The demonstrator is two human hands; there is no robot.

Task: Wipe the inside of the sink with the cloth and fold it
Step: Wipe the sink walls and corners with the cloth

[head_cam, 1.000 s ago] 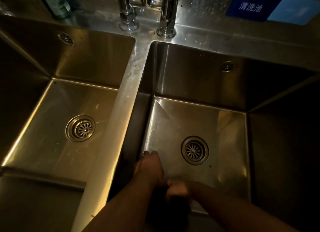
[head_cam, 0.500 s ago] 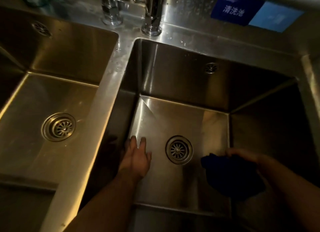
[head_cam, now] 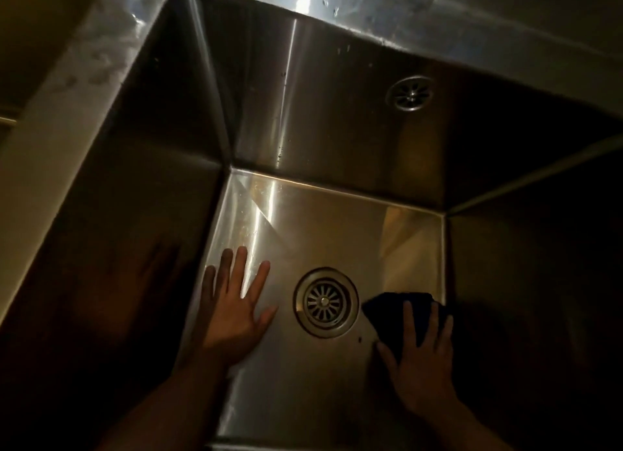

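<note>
The cloth (head_cam: 397, 310), dark and bunched, lay on the floor of the sink (head_cam: 330, 221) in its right-hand part, just beside the drain (head_cam: 325, 302) and close to the right wall. The right hand (head_cam: 421, 359) was pressed flat on top of it, fingers (head_cam: 409, 319) spread wide over the fabric, pinning it to the steel rather than gripping it. The left hand (head_cam: 232, 310) rested open and flat on the sink floor to the left of the drain, fingers fanned, holding nothing; it seemed to serve as a brace.

As a judgement, the wiping was under way and not finished. The cloth sat on the floor only; nothing showed whether the back wall, with its overflow grille (head_cam: 409, 92), or the side walls had been wiped. A few specks showed on the back wall and near the drain, which suggested more passes were needed. The folding had not begun: the cloth was a crumpled wad with no neat edges or layers.

The wad had no clear long axis; what showed past the fingers ran roughly across the sink, from the drain toward the right wall, with its far edge fairly straight. Much of it was lost in shadow, so its true outline could not be told
</note>
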